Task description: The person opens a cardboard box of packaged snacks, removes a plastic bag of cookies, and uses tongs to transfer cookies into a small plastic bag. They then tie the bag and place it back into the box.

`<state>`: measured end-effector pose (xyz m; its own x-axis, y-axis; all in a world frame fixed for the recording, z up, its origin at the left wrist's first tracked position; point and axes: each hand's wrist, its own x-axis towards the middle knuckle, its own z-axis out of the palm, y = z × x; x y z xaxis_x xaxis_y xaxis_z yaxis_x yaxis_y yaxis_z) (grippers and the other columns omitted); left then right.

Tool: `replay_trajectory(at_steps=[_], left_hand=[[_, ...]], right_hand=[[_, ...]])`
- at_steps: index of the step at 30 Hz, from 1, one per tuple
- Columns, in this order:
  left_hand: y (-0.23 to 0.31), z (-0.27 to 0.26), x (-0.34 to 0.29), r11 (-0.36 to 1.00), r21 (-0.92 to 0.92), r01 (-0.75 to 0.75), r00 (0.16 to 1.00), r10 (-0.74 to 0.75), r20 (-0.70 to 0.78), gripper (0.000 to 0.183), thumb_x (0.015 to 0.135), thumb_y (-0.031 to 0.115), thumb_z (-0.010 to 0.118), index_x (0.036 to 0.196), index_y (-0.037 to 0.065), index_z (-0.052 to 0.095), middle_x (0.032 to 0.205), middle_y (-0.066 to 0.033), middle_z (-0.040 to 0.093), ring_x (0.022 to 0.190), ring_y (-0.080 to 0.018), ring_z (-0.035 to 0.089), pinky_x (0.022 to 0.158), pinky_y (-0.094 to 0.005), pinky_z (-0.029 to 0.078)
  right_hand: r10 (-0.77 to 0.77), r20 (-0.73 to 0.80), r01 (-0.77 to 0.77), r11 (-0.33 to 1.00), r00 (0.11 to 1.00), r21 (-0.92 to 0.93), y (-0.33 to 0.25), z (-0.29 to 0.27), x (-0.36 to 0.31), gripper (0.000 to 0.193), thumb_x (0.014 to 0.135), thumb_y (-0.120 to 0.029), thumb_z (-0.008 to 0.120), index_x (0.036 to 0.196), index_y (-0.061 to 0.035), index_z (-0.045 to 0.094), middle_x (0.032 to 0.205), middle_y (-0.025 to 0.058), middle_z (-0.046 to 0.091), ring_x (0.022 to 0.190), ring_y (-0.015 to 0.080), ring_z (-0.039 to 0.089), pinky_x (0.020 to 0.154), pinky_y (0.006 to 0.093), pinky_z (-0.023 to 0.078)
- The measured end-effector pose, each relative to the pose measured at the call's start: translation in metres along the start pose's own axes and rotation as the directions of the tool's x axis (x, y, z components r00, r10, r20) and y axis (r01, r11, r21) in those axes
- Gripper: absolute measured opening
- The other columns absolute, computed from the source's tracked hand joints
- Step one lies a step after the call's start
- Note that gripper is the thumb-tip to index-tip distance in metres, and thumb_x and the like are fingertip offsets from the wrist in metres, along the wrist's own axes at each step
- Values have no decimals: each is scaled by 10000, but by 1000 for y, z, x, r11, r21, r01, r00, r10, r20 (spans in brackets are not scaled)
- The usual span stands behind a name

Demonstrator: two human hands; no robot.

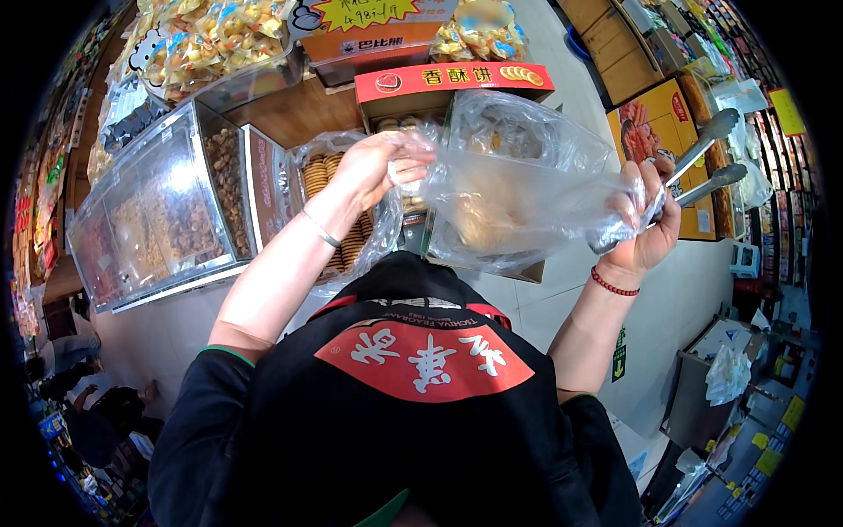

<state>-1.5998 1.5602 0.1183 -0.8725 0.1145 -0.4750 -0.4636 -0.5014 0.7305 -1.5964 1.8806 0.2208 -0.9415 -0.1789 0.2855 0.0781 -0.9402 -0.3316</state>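
We are holding a clear plastic bag (514,189) open at chest height above a snack display, stretching it between both hands. Our left hand (373,167) is pinching the bag's left edge, fingers curled closed on the film. Our right hand (645,224) is gripping the bag's right edge and, in the same closed fist, a pair of metal tongs (702,158) whose arms are pointing up and to the right. Something pale is showing through the bag, too blurred by the film to name.

Just beneath the bag, an open carton with a red lid flap (452,79) is sitting among the goods, and beside it a plastic-lined bin of round brown biscuits (320,176) is lying partly behind our left forearm. Further left, a clear-lidded case (158,211) is showing nuts or similar snacks in compartments. Bags of yellow-wrapped sweets (211,39) are piling up at the top of the display.

The floor (694,299) is pale tile. To the right, a yellow carton (659,123) is standing near shelves of packaged goods (755,61), and a small stand draped with a white bag (727,373) is sitting lower right.
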Motion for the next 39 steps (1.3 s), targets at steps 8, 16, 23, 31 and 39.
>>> replay_trajectory(at_steps=[8, 16, 23, 31, 39], left_hand=[[26, -2, 5, 889, -447, 103, 994, -108, 16, 257, 991, 76, 408, 1175, -16, 562, 669, 47, 351, 514, -22, 260, 410, -176, 195], [63, -23, -24, 900, 376, 220, 969, -246, 22, 226, 961, 168, 475, 994, -18, 600, 618, 48, 397, 483, -32, 299, 400, -188, 213], [47, -17, -30, 963, -243, 120, 991, -100, 93, 232, 981, 204, 488, 821, 38, 507, 685, -9, 470, 691, -184, 544, 836, -399, 516], [37, -4, -45, 973, -76, -220, 972, 212, -103, 259, 982, 220, 482, 762, 85, 506, 642, 48, 403, 557, -69, 381, 615, -270, 420], [42, 4, -35, 822, -436, -367, 923, 263, -281, 152, 976, 198, 504, 926, 66, 561, 870, -45, 557, 768, -185, 557, 734, -403, 521]], right_hand=[[124, -56, -136, 938, 991, -318, -10, -27, -25, 339, 889, -140, 577, 1191, -37, 463, 727, 36, 412, 715, 164, 423, 503, 263, 431], [-201, -405, -66, 828, 892, -557, -8, -54, -4, 343, 880, -98, 653, 1179, -45, 492, 847, 35, 564, 785, 115, 525, 653, 243, 475], [-201, -356, -100, 735, 913, -671, -11, -70, 4, 285, 880, -86, 661, 1143, -58, 553, 886, 38, 603, 829, 110, 568, 706, 250, 479], [-220, -400, -77, 792, 890, -606, -5, -55, 2, 282, 898, -89, 637, 1147, -35, 516, 777, 36, 532, 637, 110, 518, 507, 240, 444], [4, -369, -322, 499, 929, -805, -11, -30, -9, 376, 870, -171, 686, 1174, -8, 537, 782, 13, 547, 598, 95, 504, 519, 229, 435]])
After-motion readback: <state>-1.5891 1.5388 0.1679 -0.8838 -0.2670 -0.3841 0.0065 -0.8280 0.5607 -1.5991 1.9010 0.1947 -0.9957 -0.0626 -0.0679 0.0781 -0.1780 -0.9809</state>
